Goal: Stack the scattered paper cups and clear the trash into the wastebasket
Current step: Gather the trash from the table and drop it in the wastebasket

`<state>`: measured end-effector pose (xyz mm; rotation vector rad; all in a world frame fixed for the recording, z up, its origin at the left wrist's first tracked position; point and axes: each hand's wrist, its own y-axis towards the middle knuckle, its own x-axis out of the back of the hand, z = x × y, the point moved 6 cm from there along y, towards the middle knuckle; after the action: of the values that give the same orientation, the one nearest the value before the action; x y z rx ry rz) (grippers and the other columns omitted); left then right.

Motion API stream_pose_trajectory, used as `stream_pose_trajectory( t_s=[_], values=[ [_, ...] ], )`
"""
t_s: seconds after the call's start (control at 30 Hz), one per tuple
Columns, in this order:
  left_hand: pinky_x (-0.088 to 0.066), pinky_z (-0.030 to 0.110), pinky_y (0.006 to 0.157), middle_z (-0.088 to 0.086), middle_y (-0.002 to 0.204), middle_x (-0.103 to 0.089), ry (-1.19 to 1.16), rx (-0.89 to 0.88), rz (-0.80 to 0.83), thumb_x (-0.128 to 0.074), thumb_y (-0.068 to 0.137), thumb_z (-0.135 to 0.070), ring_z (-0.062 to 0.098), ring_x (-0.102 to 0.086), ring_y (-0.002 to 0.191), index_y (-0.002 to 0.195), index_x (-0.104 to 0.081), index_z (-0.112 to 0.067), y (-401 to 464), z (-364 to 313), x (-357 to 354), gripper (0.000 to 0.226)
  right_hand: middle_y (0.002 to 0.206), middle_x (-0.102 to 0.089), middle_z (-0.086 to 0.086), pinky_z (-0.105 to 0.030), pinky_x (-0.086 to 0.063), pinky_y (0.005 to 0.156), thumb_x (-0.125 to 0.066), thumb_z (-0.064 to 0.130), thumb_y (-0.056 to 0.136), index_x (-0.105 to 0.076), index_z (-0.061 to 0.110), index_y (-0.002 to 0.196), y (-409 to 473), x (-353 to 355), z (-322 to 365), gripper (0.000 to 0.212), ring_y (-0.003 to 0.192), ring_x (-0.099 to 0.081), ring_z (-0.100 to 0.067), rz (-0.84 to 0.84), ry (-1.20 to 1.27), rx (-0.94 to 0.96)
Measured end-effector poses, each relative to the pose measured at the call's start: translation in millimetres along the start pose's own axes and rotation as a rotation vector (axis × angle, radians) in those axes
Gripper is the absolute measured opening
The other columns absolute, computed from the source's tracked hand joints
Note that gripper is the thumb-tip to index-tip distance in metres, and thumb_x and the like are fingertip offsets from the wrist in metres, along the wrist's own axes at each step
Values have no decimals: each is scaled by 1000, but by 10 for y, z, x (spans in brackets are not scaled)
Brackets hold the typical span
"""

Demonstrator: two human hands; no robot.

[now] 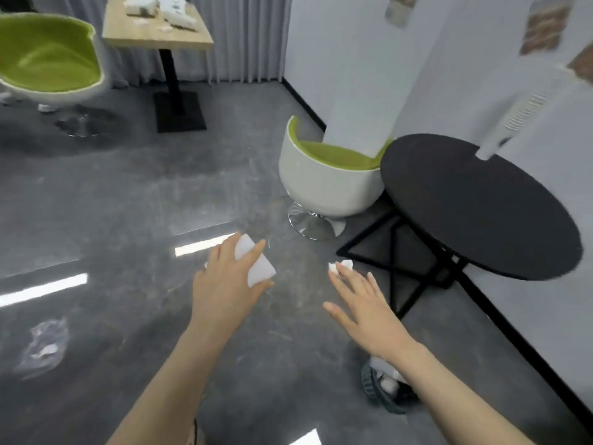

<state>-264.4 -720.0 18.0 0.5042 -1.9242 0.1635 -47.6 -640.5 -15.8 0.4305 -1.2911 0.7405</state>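
plastic wrap (43, 346): crumpled on the floor, far left of the round black table (481, 203); outline blurred.
left hand (226, 281): fingers curled round a white paper cup (256, 263), left of the table; likely kept for stacking.
right hand (365, 311): fingers spread, nothing held, extended toward a white paper scrap (341, 265) by the table's frame.
wastebasket (385, 385): below the table, half hidden by the right forearm.

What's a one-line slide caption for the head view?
Left hand holds a white paper cup; open right hand reaches for crumpled paper on the grey floor.
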Motion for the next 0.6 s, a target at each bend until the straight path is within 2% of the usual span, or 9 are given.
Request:
stream_pose_trajectory(
  t_s=[0.17,0.4,0.47,0.53,0.57,0.6],
  values=[
    [-43,46,93,-2,152,-26,-25,-177,145,-67,81,-51,22,-26,136,143,-36,-40,543,-833,-601,70,160,-2,12,-29,15,115,21,81,68,-5,28,153,-237,3,-873,104,146,1,-4,-21,33,-228],
    [-46,48,83,7,147,-39,55,-550,325,-77,73,-44,30,-38,131,138,-48,-33,1236,-1988,-1487,72,160,-2,11,-33,12,117,19,82,68,-5,27,153,-555,-186,-1904,104,147,-1,-6,-46,126,-590],
    [-45,48,84,7,149,-35,66,-666,377,-76,75,-43,29,-36,133,140,-45,-34,1331,-2329,-1780,72,160,-3,11,-34,10,118,6,81,76,-6,28,153,-721,-312,-2167,94,146,-3,-7,-44,163,-724],
    [-43,46,88,5,154,-26,93,-773,455,-71,80,-43,27,-29,136,144,-37,-36,1342,-2633,-2138,73,160,-4,10,-35,8,119,-14,70,89,-5,30,153,-935,-502,-2421,75,146,-3,-7,-13,212,-870],
    [-42,45,90,3,155,-22,107,-819,498,-68,82,-44,25,-26,137,145,-33,-37,1324,-2766,-2334,73,160,-3,10,-36,8,119,-15,72,88,-5,31,153,-1054,-618,-2538,77,147,-2,-8,-6,250,-933],
    [-42,44,92,3,156,-19,116,-859,537,-66,83,-44,25,-24,138,146,-30,-38,1293,-2890,-2524,73,160,-3,11,-37,7,120,-7,80,80,-5,31,153,-1164,-742,-2642,88,147,-2,-8,0,280,-979]
  ],
)
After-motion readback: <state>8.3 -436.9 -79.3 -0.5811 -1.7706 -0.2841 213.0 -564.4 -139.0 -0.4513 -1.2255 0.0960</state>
